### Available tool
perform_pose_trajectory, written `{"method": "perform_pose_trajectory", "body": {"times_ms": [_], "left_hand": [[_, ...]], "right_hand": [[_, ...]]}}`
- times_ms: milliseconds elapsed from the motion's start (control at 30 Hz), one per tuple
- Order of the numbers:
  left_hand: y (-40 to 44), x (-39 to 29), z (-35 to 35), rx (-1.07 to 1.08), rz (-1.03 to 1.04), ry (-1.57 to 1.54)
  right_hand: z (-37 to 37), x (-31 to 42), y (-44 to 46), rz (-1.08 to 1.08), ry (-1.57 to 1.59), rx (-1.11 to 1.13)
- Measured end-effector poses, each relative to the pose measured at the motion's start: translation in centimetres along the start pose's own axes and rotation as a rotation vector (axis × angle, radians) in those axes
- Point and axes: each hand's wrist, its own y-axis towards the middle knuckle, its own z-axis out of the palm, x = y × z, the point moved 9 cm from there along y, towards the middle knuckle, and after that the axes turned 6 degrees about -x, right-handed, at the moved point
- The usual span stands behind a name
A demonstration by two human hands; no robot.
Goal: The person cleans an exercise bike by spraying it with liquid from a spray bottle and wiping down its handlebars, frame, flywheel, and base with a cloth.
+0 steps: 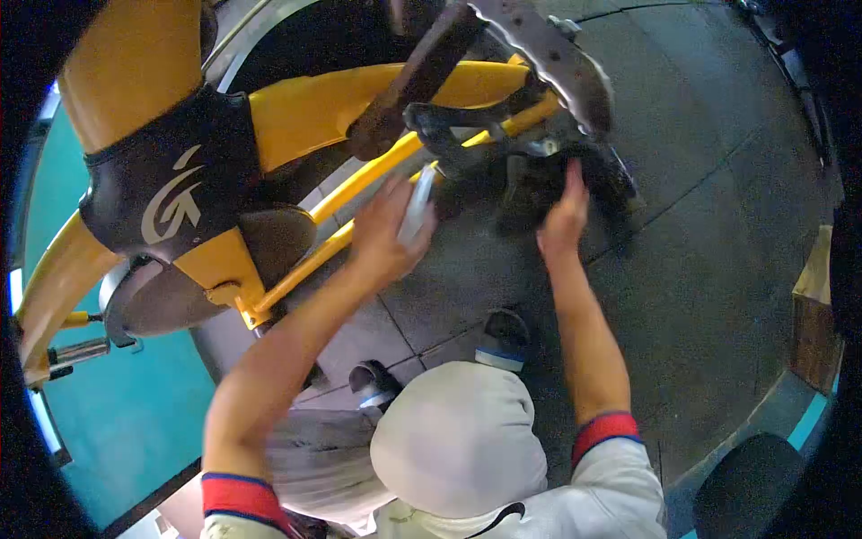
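Note:
My left hand [391,229] is closed around a pale, flat, narrow object [417,207] beside the yellow tubes; I cannot make out its exact kind. To the right, my right hand [564,216] reaches up with a finger stretched straight along the edge of a dark blocky part [525,193]. The rest of its fingers are partly hidden and blurred. Both hands are low on a yellow exercise machine frame [377,94]. A curved dark metal piece with a scalloped edge [561,67] is above my right hand.
A black cover with a white logo [175,171] wraps the yellow frame at left. Grey floor tiles [700,225] lie below, with my shoes [503,340] near the middle. Teal flooring [135,404] is at left; a wooden block [813,328] stands at right.

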Motion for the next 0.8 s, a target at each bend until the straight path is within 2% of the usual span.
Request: {"method": "perform_pose_trajectory", "body": {"times_ms": [33, 67, 167, 200, 233, 367, 433, 467, 500, 533, 567, 600, 633, 700, 800], "left_hand": [[-1.2, -1.2, -3.0, 0.032, 0.031, 0.016], [-2.4, -1.5, -5.3, 0.103, 0.003, 0.035], [-6.3, -2.4, -12.5, 0.231, -0.151, 0.068], [-7.2, -3.0, -14.7, 0.174, -0.193, 0.106], [-8.1, -3.4, -16.7, 0.115, -0.234, 0.138], [-10.6, -3.2, -19.1, 0.152, -0.342, 0.165], [-11.6, -3.1, -18.5, 0.135, -0.407, 0.127], [-11.5, -3.3, -18.4, 0.12, -0.371, 0.072], [-11.4, -3.6, -18.4, 0.103, -0.341, 0.014], [-11.4, -3.9, -18.6, 0.081, -0.317, -0.045], [-11.3, -4.4, -18.9, 0.055, -0.291, -0.104], [-11.7, -4.2, -19.5, 0.082, -0.452, -0.111], [-11.7, -4.3, -20.1, 0.063, -0.4, -0.134], [-12.1, -4.3, -21.1, 0.032, -0.308, -0.175], [-13.7, -3.6, -22.0, 0.021, -0.277, -0.167]], "right_hand": [[3.8, 0.3, 2.6, -0.205, -0.114, 0.122], [8.5, 5.5, 3.5, -0.589, 0.023, 0.163], [16.7, 11.4, 3.8, -0.719, -0.218, 0.087], [18.1, 12.2, 2.0, -0.745, -0.258, 0.059], [18.9, 12.3, -0.2, -0.779, -0.28, 0.043], [19.3, 10.6, -8.2, -0.903, -0.332, 0.08], [18.5, 8.7, -7.3, -0.829, -0.33, 0.09], [17.7, 7.3, -5.9, -0.732, -0.278, 0.063], [16.7, 5.0, -4.2, -0.602, -0.158, 0.017], [15.8, 2.2, -3.3, -0.499, 0.118, -0.026], [15.0, 1.8, -3.6, -0.33, 0.228, -0.056], [14.1, 1.5, -4.2, -0.166, 0.35, -0.102], [12.0, 3.2, -8.0, 0.057, 0.303, -0.138], [10.8, 7.1, -15.5, -0.088, 0.012, -0.03], [14.0, 13.2, -21.0, -0.725, 0.052, 0.187]]}}
